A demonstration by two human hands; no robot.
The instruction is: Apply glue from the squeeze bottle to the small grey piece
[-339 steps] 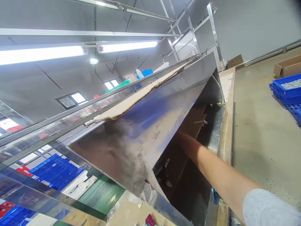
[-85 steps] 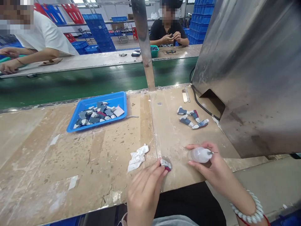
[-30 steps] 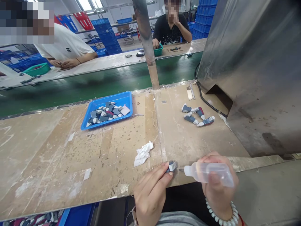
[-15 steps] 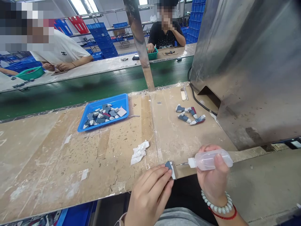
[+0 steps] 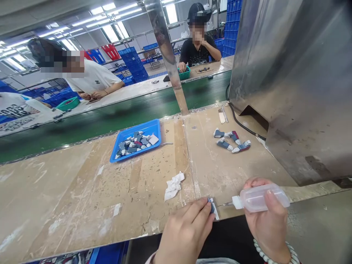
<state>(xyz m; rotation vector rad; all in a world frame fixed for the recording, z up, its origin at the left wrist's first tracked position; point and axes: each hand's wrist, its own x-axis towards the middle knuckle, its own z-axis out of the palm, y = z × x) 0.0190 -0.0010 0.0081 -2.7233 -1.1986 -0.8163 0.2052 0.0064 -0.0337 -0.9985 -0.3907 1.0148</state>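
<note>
At the near edge of the workbench, the left hand is pinching a small grey-and-white part while the right hand is grasping a squeeze bottle, whose needle tip probably needs steady aim and light pressure.

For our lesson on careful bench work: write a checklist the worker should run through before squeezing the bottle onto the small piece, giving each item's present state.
1. Small piece pinned at the bench edge by the left hand: ok.
2. Squeeze bottle gripped in the right hand: ok.
3. Needle tip aimed at the piece: ok; touching it: cannot tell.
4. Fingertips out of the nozzle's line: cannot tell.
5. Crumpled wipe close by: ok.
6. Finished pieces lying apart from the hands: ok.
</note>
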